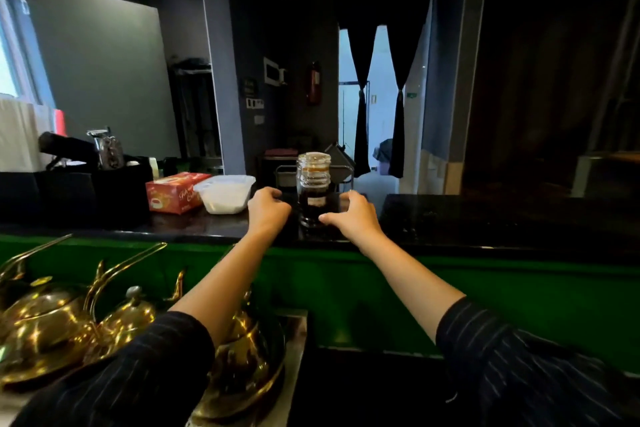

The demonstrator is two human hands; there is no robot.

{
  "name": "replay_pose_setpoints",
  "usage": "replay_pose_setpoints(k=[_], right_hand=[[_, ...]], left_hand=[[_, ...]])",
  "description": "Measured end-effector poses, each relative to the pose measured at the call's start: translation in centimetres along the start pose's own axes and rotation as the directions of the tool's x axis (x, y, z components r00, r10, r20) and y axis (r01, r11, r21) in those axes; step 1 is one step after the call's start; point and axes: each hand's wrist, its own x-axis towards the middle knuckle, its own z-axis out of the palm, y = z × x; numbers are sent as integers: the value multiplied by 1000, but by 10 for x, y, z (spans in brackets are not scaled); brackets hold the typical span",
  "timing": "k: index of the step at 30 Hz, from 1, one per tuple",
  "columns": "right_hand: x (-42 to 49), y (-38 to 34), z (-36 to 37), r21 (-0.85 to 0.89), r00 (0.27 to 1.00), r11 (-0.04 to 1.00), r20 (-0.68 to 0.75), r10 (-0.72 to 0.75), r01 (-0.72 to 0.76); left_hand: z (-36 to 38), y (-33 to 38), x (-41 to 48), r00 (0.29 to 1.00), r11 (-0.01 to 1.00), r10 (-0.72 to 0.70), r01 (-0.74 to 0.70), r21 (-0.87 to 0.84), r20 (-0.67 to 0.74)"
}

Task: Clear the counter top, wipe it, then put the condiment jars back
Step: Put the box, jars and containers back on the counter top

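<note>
A clear condiment jar (313,184) with dark contents in its lower part stands upright on the black counter top (485,218), inside what looks like a dark low holder (304,234). My left hand (268,206) is closed on the holder's left side. Curled around the right side is my right hand (349,215), its thumb close to the jar's base. The holder's edges are hard to make out against the dark counter. Neither hand grips the jar itself.
Left of the jar sit a white plastic tub (225,192), a red tea box (176,192) and black organiser boxes (86,194) with utensils. A metal rack (341,173) stands behind the jar. Golden teapots (52,322) crowd the lower left, below the green counter front (450,288).
</note>
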Motion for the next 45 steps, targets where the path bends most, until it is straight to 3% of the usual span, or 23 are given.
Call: replay_pose_setpoints(k=[3,6,13,19,24,29,34,39,42,45], right_hand=[[-28,9,-47,-25,1000,1000,-11,-16,16],[-64,28,-104,-78,997,997,-72,-18,12],[-160,113,-236,-230,988,968,-136,72,-102],[-267,209,-318,-273,984,945,-41,174,-179],[-354,283,-359,-193,931,920,64,358,-341],[-435,326,-373,111,869,863,102,484,-493],[-487,352,-351,178,813,801,255,523,-571],[-489,373,-325,97,807,802,93,583,-590],[-487,375,-318,115,811,805,24,584,-583],[-488,375,-311,130,814,803,69,577,-581]], left_hand=[[3,35,-70,983,992,37,-58,-114,-181],[25,68,-141,977,971,97,-134,-196,-188],[138,104,-293,959,940,260,-224,-257,116],[225,99,-425,829,941,323,-229,-250,457],[267,60,-503,743,960,258,-270,-76,617],[277,31,-542,712,988,73,-147,46,699],[287,21,-568,747,997,-4,-52,64,665],[285,26,-599,912,990,91,-126,63,400],[281,31,-628,864,985,153,-173,-1,479],[283,36,-646,820,979,196,-199,-52,537]])
